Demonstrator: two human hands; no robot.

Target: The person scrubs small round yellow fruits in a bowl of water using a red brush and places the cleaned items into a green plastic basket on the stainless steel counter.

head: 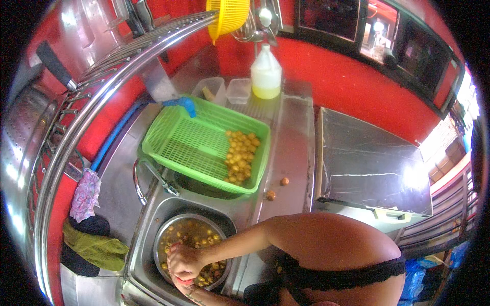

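Note:
My right hand (187, 261), its fingers curled, is over a round steel basin (156, 244) set in the sink (143, 250). My left hand (175, 276) meets it from below and is mostly hidden. Something small and red (184, 282) shows between the hands; I cannot tell what it is. Murky brown water fills the basin, with small round yellow-brown produce (204, 241), like baby potatoes, in it. Beyond the sink, a green plastic basket (191, 132) holds a heap of similar produce (241, 157) at its right end.
A curved faucet (155, 170) rises behind the basin. Two loose round pieces, one here (270, 196), lie on the steel counter (289, 153). A jug of yellow liquid (267, 74) and clear tubs (239, 91) stand behind. A metal rack (115, 82) and cloths (93, 244) are at left.

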